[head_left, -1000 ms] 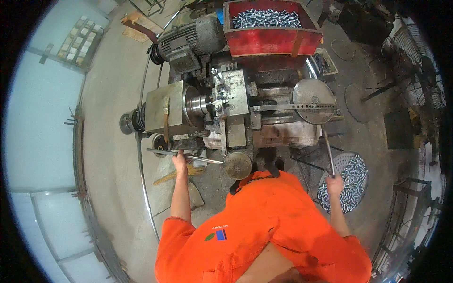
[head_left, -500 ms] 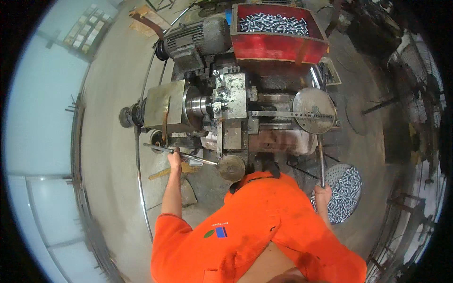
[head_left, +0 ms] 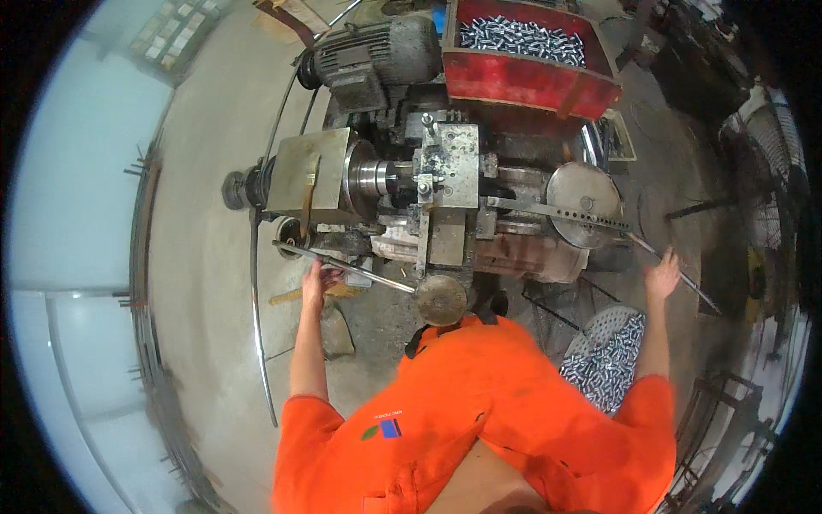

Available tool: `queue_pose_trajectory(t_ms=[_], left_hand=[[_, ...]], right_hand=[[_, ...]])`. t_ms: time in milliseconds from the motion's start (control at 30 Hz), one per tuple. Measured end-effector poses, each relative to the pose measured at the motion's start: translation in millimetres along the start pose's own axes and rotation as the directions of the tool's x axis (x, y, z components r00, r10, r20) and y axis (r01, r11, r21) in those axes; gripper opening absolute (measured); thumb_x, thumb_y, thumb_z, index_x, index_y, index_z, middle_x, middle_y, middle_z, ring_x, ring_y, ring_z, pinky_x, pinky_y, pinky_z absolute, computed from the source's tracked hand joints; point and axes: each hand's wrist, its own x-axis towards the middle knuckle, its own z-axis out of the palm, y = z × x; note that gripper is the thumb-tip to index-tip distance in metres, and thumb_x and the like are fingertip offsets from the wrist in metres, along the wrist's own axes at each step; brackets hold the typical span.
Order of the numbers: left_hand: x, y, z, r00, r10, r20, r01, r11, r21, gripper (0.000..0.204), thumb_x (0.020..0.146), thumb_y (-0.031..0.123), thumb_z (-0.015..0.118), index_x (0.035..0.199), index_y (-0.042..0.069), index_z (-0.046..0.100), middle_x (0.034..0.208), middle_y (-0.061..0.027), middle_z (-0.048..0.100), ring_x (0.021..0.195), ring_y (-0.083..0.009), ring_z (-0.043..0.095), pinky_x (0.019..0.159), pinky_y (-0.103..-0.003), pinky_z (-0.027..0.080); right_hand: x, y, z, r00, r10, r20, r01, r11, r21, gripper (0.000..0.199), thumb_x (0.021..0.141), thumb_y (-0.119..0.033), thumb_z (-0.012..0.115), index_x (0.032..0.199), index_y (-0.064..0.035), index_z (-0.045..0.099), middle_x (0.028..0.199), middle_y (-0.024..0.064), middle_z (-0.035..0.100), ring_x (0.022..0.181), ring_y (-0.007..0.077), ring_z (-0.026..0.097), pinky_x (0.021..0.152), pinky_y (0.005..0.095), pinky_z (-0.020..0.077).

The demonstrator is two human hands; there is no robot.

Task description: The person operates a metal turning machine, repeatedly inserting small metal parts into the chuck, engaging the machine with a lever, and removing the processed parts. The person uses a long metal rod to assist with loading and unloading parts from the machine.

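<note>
In front of me stands a greasy metal-cutting machine with a cylindrical spindle nose (head_left: 370, 178) and a drilled steel block (head_left: 452, 163). My left hand (head_left: 320, 281) is at the left lever rod (head_left: 377, 277), fingers loosely apart just under it. That rod slants down to a round metal disc (head_left: 441, 300). Farther right, my right hand (head_left: 661, 274) is closed around the right lever rod (head_left: 698, 292). This rod slants out from the large round plate (head_left: 586, 199), which a perforated flat bar (head_left: 548, 208) crosses. Any workpiece in the spindle is too small to make out.
A red bin (head_left: 531, 81) of shiny metal pieces sits behind the machine, beside an electric motor (head_left: 377, 53). A perforated round tray (head_left: 613, 324) with more pieces lies low at right. A long thin bar (head_left: 257, 334) runs down the left.
The right lever has swung from pointing toward me to slanting out right, my right hand moving up and outward with it. My left hand's grip on its rod has loosened. The view has shifted slightly.
</note>
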Motion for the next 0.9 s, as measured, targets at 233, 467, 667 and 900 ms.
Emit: queue_pose_trajectory(t_ms=[233,467,667,900], left_hand=[[71.8,-95.2,-47.3,0.980,0.176,0.093,-0.161,0.429,0.889,0.054,0.079,0.048,0.054,0.107,0.002,0.056,0.099,-0.0191,0.062,0.091,-0.0315,0.061,0.078,-0.040,0.047],[112.4,-144.4,1.3,0.978,0.119,0.170,-0.177,0.049,0.983,0.046,0.082,0.045,0.050,0.107,0.007,0.058,0.090,-0.0155,0.065,0.080,-0.0286,0.064,0.065,-0.041,0.051],[128.6,-220.1,15.2,0.974,0.181,0.137,-0.186,0.291,0.939,0.048,0.085,0.042,0.047,0.126,0.017,0.043,0.107,-0.0159,0.059,0.079,-0.0353,0.062,0.066,-0.043,0.051],[92.4,-139.9,-4.0,0.944,0.247,0.218,-0.255,0.129,0.958,0.041,0.084,0.043,0.047,0.099,0.008,0.060,0.084,-0.0151,0.065,0.084,-0.0350,0.062,0.075,-0.044,0.049]], right_hand=[[-205.7,-54.6,21.8,0.967,-0.195,0.167,0.096,0.878,0.470,0.066,0.055,-0.013,0.064,0.118,0.0005,0.051,0.110,0.0237,0.056,0.101,0.0377,0.054,0.087,0.0404,0.0436],[-247.6,-68.1,-14.0,0.878,-0.049,0.476,-0.191,0.876,0.443,0.027,0.064,-0.015,0.056,0.086,-0.0039,0.068,0.081,0.0193,0.064,0.078,0.0315,0.063,0.072,0.0356,0.0504],[-225.1,-78.2,-26.9,0.904,-0.125,0.409,-0.111,0.855,0.506,0.024,0.067,-0.014,0.056,0.086,-0.0054,0.068,0.079,0.0188,0.064,0.075,0.0324,0.063,0.070,0.0368,0.0506],[-75.7,-206.6,-138.0,0.935,-0.332,0.122,0.129,0.642,0.756,0.034,0.061,-0.012,0.059,0.093,-0.0028,0.065,0.085,0.0178,0.064,0.079,0.0314,0.062,0.072,0.0360,0.0491]])
